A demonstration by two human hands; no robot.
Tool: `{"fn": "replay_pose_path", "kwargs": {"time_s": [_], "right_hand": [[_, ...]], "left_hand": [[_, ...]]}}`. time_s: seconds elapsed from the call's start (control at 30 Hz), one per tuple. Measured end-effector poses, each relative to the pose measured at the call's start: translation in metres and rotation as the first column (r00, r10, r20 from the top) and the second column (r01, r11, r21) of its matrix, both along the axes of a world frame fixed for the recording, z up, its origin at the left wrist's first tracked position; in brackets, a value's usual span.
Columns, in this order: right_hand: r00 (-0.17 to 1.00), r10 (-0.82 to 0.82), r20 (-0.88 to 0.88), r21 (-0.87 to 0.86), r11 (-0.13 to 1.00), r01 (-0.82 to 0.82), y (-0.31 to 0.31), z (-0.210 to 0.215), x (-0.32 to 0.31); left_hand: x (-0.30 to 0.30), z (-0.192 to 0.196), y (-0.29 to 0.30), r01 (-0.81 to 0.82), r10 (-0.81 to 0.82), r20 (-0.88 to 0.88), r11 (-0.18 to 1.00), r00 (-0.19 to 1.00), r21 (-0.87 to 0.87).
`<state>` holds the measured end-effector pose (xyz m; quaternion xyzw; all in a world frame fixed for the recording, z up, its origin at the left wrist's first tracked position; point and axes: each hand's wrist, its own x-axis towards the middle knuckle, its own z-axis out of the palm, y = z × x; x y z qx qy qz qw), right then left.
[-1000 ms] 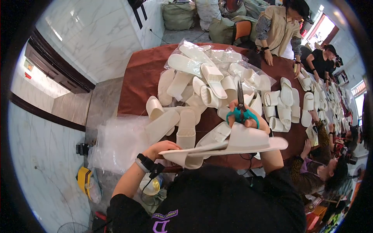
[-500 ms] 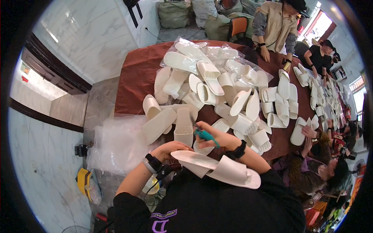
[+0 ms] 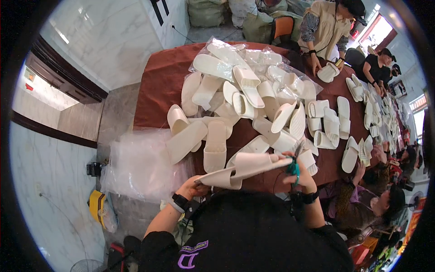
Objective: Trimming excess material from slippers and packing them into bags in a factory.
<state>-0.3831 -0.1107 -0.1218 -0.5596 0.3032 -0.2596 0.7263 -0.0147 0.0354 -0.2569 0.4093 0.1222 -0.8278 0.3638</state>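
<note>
My left hand (image 3: 190, 187) is closed on one end of a white slide slipper (image 3: 250, 164), which lies level across the front of my body. My right hand (image 3: 304, 178) grips scissors (image 3: 294, 168) with teal handles. Their dark blades point up beside the slipper's right end; whether they touch it I cannot tell. Just past the held slipper, more white slippers lie loose, among them one sole-up or flat slipper (image 3: 215, 147). Farther back, a pile of slippers partly covered in clear plastic (image 3: 213, 66) spreads over the table.
A reddish-brown cloth (image 3: 158, 86) covers the table. Clear plastic bags (image 3: 140, 165) are stacked at its left corner. Across the table a person (image 3: 326, 31) handles a slipper, and another person (image 3: 376, 201) sits close on my right. Large sacks (image 3: 207, 13) stand behind.
The held slipper has swung up and turned over in front of me. My right hand has moved right with the scissors, to the slipper's right end. The person opposite has lifted a slipper.
</note>
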Motion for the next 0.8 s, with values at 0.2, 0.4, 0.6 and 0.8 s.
{"fn": "replay_pose_path", "kwargs": {"time_s": [0.2,0.4,0.6,0.8], "right_hand": [[0.949,-0.316,-0.004,-0.239,0.922,0.306,-0.016,-0.013,0.013],[0.827,-0.517,0.223,0.253,0.85,0.463,-0.021,-0.023,0.013],[0.772,-0.6,0.21,0.423,0.768,0.481,-0.017,-0.057,0.043],[0.866,-0.49,-0.102,0.247,0.831,0.499,-0.037,-0.112,0.044]], "left_hand": [[-0.009,0.092,-0.036,-0.141,0.067,-0.263,0.952,0.962,-0.272],[-0.025,0.158,-0.041,-0.087,0.0,-0.151,0.816,0.989,-0.571],[-0.056,0.177,-0.065,0.27,0.214,0.56,0.706,0.8,-0.655],[0.003,0.049,-0.06,0.503,0.344,0.91,0.758,0.232,-0.415]]}}
